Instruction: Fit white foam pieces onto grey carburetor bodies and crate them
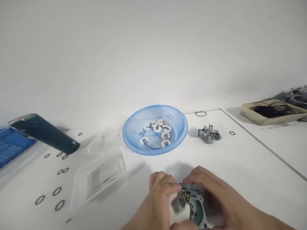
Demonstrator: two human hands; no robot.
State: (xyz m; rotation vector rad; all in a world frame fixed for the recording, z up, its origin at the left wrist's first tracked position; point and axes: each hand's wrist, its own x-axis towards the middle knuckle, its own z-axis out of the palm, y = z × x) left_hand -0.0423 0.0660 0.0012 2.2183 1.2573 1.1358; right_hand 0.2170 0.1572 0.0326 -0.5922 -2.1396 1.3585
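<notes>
Near the bottom of the head view, my right hand [213, 185] grips a grey metal carburetor body [198, 209], its open bowl side facing me with brass parts inside. My left hand [158, 199] has its fingers closed on a white U-shaped carburetor float [179, 214], which sits against the open side of the body. Whether the float is attached there is hidden by the fingers. Beyond my hands, several similar white floats [165, 135] lie in a blue plastic basket [127, 140]. A second carburetor [209, 134] rests on the table right of the basket.
A white plastic tray [76, 191] stands at left, with several black rubber rings [57, 191] scattered beside it. A dark tumbler-like object [48, 134] leans near a blue crate [14, 145]. At right, a cream tray [256, 118] holds black rings, with metal parts [297, 97] behind.
</notes>
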